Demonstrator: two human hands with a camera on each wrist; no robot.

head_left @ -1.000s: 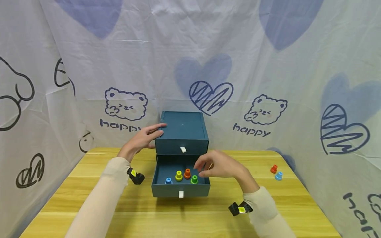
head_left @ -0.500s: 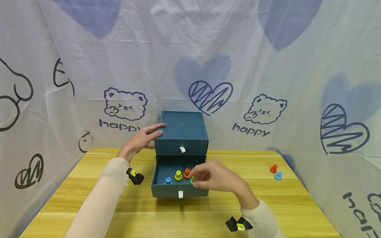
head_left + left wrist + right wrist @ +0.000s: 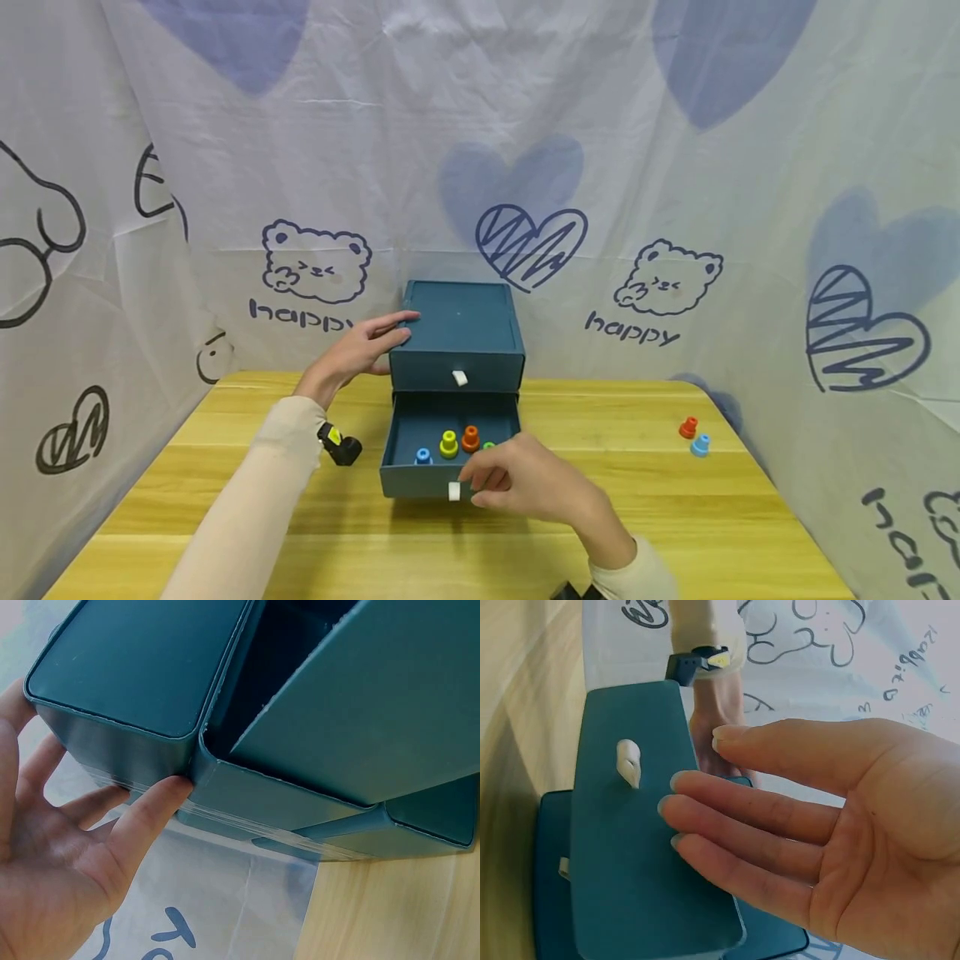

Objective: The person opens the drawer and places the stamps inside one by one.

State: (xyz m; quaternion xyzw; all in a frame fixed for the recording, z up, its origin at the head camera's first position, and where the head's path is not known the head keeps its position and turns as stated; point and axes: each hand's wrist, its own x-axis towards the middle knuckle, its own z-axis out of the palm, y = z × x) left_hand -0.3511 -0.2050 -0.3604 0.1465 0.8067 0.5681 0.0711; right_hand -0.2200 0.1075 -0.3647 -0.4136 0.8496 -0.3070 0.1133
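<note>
A dark teal two-drawer cabinet (image 3: 461,317) stands at the back of the table, its lower drawer (image 3: 416,482) pulled out. Against the cabinet's left side and top edge rests my left hand (image 3: 352,350), fingers spread, as the left wrist view also shows. My right hand (image 3: 532,479) is at the right part of the lower drawer's front, beside its white pull tab (image 3: 454,492); in the right wrist view its loosely bent fingers hold nothing. Small stepped pegs stand in the drawer: blue (image 3: 423,457), yellow (image 3: 448,444), orange (image 3: 470,439) and a partly hidden green one (image 3: 489,445).
On the right of the wooden table (image 3: 600,425) stand a red peg (image 3: 687,427) and a light blue peg (image 3: 701,446). The upper drawer (image 3: 427,371) is closed. Printed cloth (image 3: 525,100) hangs behind and at both sides.
My right hand has moved from over the drawer's right side, down and toward me, to its front panel. The left hand, drawer and pegs have stayed in place.
</note>
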